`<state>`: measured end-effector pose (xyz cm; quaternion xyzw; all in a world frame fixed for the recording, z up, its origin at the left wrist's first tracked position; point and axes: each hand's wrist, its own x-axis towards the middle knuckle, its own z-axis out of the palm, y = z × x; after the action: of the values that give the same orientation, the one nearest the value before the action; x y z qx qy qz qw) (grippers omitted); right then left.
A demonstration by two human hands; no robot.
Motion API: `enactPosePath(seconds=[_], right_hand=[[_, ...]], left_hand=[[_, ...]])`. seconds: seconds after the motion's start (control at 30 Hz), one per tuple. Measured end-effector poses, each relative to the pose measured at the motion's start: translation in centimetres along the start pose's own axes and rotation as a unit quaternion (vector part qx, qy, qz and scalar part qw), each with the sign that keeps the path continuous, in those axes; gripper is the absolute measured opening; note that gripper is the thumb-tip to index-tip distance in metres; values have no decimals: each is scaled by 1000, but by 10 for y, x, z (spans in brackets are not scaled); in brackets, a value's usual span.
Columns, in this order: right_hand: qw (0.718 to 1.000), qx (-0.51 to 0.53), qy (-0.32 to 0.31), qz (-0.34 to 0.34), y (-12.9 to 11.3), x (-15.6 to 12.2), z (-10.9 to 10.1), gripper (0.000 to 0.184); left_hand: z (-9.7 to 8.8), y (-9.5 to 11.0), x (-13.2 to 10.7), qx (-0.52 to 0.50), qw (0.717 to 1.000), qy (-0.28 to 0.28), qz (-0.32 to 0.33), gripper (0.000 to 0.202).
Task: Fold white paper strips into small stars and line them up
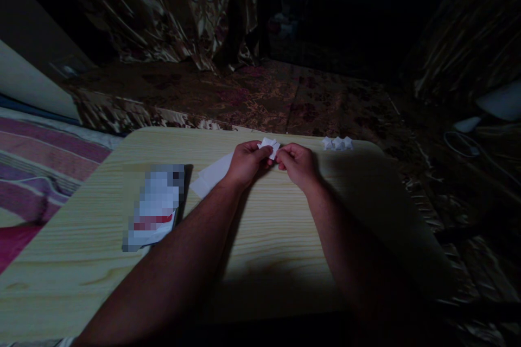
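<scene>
My left hand (pixel 246 162) and my right hand (pixel 298 164) meet near the far edge of a light wooden table (pixel 264 238). Both pinch a small folded white paper piece (pixel 269 147) between their fingertips. A long white paper strip (pixel 211 174) trails from under my left hand toward the left. Three small white folded paper stars (pixel 337 143) lie in a row on the table just right of my right hand.
A white packet with a red stripe (pixel 154 207) lies on the table's left part. A striped red and purple cloth (pixel 36 168) is to the left. Patterned dark fabric (pixel 260 97) covers the floor beyond. White cables (pixel 464 143) lie at right.
</scene>
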<state>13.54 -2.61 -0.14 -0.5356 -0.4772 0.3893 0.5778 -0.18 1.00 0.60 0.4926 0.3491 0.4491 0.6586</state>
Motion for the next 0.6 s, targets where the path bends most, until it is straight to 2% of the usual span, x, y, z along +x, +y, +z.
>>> enactPosePath(seconds=[0.33, 0.6], right_hand=[[1000, -3, -4, 2, 2, 1, -1, 16], [1000, -14, -12, -18, 2, -1, 0, 15]], left_hand=[[0, 1, -1, -7, 1000, -16, 4, 23], [2, -2, -1, 34, 999, -6, 26, 23]])
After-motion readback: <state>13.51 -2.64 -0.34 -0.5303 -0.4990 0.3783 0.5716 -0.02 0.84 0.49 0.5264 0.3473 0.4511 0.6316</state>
